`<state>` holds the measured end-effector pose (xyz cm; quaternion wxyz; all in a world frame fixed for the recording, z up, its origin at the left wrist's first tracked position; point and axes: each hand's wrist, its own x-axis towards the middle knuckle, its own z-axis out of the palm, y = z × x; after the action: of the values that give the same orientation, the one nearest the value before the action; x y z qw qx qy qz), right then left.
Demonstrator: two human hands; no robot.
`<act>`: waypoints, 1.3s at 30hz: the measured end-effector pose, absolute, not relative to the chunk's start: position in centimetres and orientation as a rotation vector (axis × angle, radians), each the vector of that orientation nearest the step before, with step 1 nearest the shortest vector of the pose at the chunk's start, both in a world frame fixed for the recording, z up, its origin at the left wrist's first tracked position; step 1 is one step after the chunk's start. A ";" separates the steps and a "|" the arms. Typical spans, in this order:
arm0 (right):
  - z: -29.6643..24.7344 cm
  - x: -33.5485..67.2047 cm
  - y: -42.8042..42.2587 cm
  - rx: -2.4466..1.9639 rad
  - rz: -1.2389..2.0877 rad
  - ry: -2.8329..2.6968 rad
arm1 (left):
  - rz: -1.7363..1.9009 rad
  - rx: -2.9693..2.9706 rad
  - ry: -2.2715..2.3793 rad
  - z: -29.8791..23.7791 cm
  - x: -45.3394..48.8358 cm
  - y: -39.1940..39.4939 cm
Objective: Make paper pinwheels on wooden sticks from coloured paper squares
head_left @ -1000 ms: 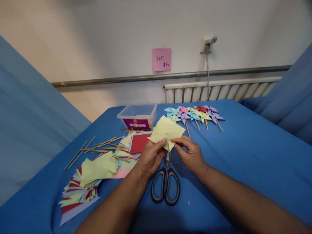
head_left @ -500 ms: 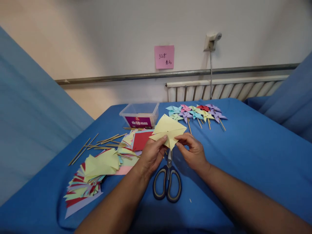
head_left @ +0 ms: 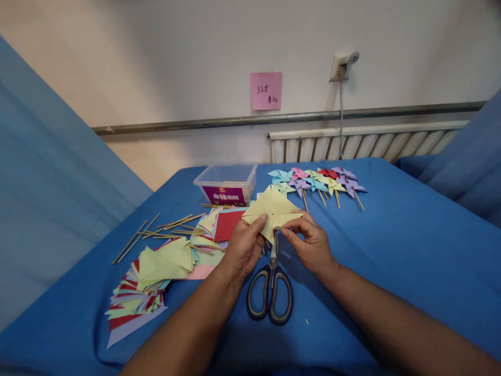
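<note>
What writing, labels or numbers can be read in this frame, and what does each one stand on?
"32", then a handwritten mark and a second handwritten line, neither legible: pink sticky note on the wall.
Printed characters, too blurred to read: purple label on the clear plastic box.
No writing shows on the yellow folded paper pinched by the left hand and right hand.

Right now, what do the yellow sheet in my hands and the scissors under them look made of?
The yellow sheet looks like thin matte paper: sharp creases. The scissors have shiny metal blades; their dark handles seem plastic, tan-rimmed.
</note>
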<state>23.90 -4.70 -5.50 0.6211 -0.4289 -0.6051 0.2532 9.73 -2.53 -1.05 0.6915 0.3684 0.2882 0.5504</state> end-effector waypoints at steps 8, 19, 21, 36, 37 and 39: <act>-5.8 24.0 -4.4 -1.044 0.651 -1.325 | 1.223 0.893 0.740 -1.7 10.1 -2.4; -6.1 24.1 -4.0 -1.113 0.719 -1.259 | 1.147 0.912 0.764 -2.0 10.4 -2.5; -6.0 24.0 -4.1 -1.128 0.709 -1.265 | 1.132 0.913 0.755 -2.0 10.3 -2.4; -5.7 24.1 -4.2 -1.175 0.689 -1.282 | 1.128 0.918 0.789 -2.4 10.3 -2.3; -5.6 24.1 -4.2 -1.179 0.684 -1.286 | 1.125 0.926 0.789 -2.3 10.3 -2.3; -5.6 24.1 -4.2 -1.191 0.682 -1.287 | 1.121 0.937 0.793 -2.3 10.3 -2.3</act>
<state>24.12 -4.21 -5.57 0.5893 -0.5113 -0.5526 0.2930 10.27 -2.34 -2.26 0.6740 0.4165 0.3526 0.4980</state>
